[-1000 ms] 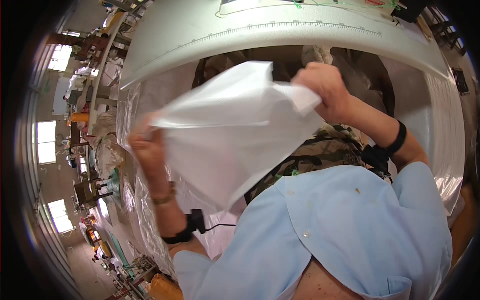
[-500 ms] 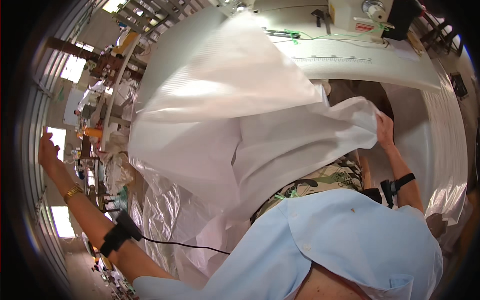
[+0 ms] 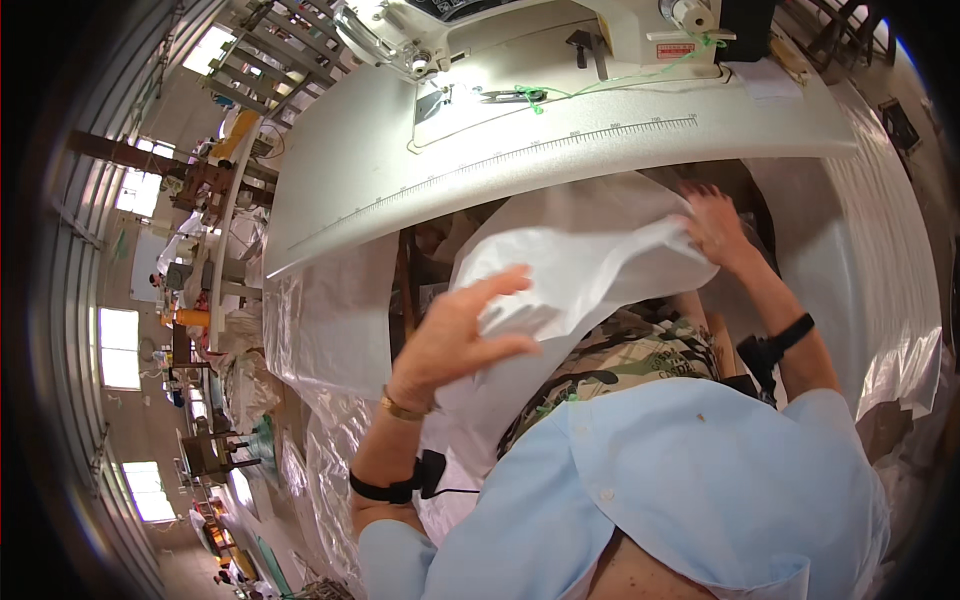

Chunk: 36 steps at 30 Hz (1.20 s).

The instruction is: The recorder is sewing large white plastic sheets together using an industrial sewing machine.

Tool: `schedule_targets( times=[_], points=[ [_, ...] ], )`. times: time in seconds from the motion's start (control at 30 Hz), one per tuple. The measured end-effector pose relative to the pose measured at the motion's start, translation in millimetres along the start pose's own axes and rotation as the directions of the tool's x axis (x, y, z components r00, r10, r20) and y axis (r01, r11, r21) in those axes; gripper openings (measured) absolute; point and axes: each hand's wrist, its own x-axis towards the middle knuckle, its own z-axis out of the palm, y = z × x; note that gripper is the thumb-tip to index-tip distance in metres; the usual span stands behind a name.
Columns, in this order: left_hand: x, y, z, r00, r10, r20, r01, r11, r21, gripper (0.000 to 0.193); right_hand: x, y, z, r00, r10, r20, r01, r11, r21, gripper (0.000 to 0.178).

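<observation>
Head view shows us our two hands working a large white sheet (image 3: 580, 265) of thin fabric that lies across our lap, just below the near edge of the desk (image 3: 370, 160). Our left hand (image 3: 455, 335) rests on the sheet's lower left part, its fingers (image 3: 500, 285) spread and loosely curled, pressing on the cloth rather than pinching it. A gold bracelet (image 3: 402, 408) and a black wrist strap (image 3: 385, 488) sit on that forearm. Our right hand (image 3: 715, 225) is at the sheet's upper right corner, close under the desk edge, with its fingers (image 3: 700, 195) bent over the cloth; we cannot tell whether they grip it or only press on it. A black band (image 3: 790, 335) circles the right wrist. On the desk stands a white sewing machine (image 3: 560, 30), with small snips (image 3: 515, 96) and a green thread (image 3: 600, 85) beside its needle. A ruler scale (image 3: 560, 150) runs along the desk's front edge. Clear plastic sheeting (image 3: 330, 330) hangs down left of the sheet.
</observation>
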Motion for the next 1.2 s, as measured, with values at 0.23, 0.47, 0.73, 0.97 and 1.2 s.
schedule_targets(
  times=[0.23,0.47,0.73,0.97,1.2],
  points=[
    [8,-3,79,0.993,-0.021,0.112,-0.073,0.634,0.770,0.049,52,-47,63,0.996,0.091,-0.013,-0.092,0.995,-0.027,0.078],
    [-13,-40,50,0.976,0.033,-0.214,0.049,0.929,0.366,0.007,61,-45,98,0.960,0.280,-0.008,-0.279,0.958,0.070,0.084],
    [-28,-24,-14,0.784,-0.196,-0.589,0.082,0.973,-0.216,0.022,36,-65,114,0.990,0.137,-0.041,-0.121,0.955,0.270,0.056],
    [-67,-7,-126,0.125,-0.058,-0.990,0.146,0.988,-0.039,0.028,11,-122,24,0.987,-0.162,-0.011,0.122,0.694,0.710,0.037],
    [-173,20,-318,0.065,0.350,-0.935,0.165,0.920,0.356,0.029,-24,-88,-55,0.842,-0.410,-0.351,0.534,0.732,0.425,0.015]
  ],
)
